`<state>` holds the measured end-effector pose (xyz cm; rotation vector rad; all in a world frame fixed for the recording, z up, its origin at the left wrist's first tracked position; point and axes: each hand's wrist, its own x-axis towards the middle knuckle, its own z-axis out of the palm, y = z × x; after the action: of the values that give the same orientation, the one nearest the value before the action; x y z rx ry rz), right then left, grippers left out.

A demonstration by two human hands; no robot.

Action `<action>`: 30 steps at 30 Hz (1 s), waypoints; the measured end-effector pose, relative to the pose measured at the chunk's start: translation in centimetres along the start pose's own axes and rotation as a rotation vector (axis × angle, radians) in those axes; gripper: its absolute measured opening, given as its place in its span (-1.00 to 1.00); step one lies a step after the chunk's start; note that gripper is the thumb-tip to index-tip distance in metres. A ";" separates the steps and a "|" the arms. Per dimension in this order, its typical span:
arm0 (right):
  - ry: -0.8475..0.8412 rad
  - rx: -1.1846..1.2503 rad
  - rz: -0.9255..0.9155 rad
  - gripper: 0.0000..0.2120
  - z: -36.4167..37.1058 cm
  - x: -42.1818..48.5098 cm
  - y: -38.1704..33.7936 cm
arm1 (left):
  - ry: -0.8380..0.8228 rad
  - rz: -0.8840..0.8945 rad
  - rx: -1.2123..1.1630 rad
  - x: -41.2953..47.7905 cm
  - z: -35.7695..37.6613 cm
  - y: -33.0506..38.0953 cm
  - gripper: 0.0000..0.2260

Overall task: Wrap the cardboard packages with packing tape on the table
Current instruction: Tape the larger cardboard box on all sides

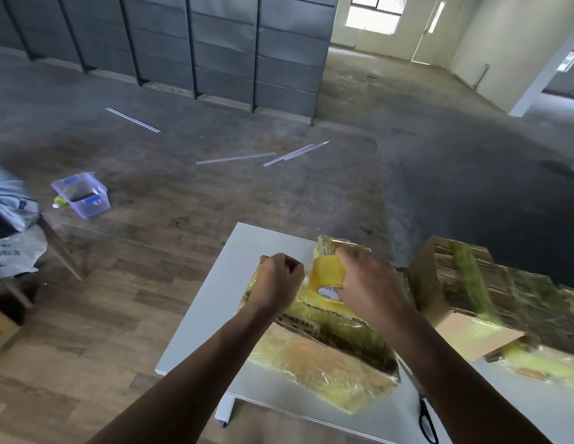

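In the head view, the right hand (pixel 369 290) grips a tape roll (pixel 325 277). Its fingers are curled over the top of the roll. The roll is a round ring of glossy yellow tape with a white printed core. Just left of this grip is the left hand (pixel 277 280), with its fingers curled tight into a fist. I cannot tell if the end of the tape is pinched inside.

Directly under both hands lies the cardboard package (pixel 324 363). It is a long brown box, covered with many wrinkled, shiny layers of yellowish tape, and a barcode label shows through. It rests on a smooth white table (pixel 208 331).

To the right of the grip is a second package (pixel 478 290), also brown cardboard with crumpled tape bands and one bare flap. Below the right forearm, black-handled scissors (pixel 426 418) lie flat on the table.

Far to the left of the grip, on the wooden floor, stands a clear plastic box (pixel 87 203) with blue handles. Something dark and flat lies in it, too small to name. A bottle (pixel 59 201) with a green cap lies just beside it.
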<state>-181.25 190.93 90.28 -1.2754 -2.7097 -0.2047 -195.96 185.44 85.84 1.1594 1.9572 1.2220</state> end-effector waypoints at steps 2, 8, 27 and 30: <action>-0.012 0.025 0.002 -0.49 -0.1 -0.1 -0.1 | -0.145 -0.166 -0.274 0.6 -0.9 -0.1 -0.79; -0.075 0.264 0.038 -0.40 0.6 -0.6 -0.4 | -0.366 -0.267 -0.402 1.7 -1.8 -1.8 -0.84; -0.169 0.822 0.233 -0.41 3.6 -2.0 4.1 | -0.373 -0.251 -0.228 2.8 -3.3 -1.0 -0.86; -0.167 0.819 0.189 -0.44 3.2 -1.9 3.7 | -0.342 -0.256 -0.213 2.9 -3.7 -1.6 -0.86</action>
<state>-177.38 192.40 87.04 -1.2707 -2.3159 0.9580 -200.93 186.06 85.96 0.9087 1.6190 0.9954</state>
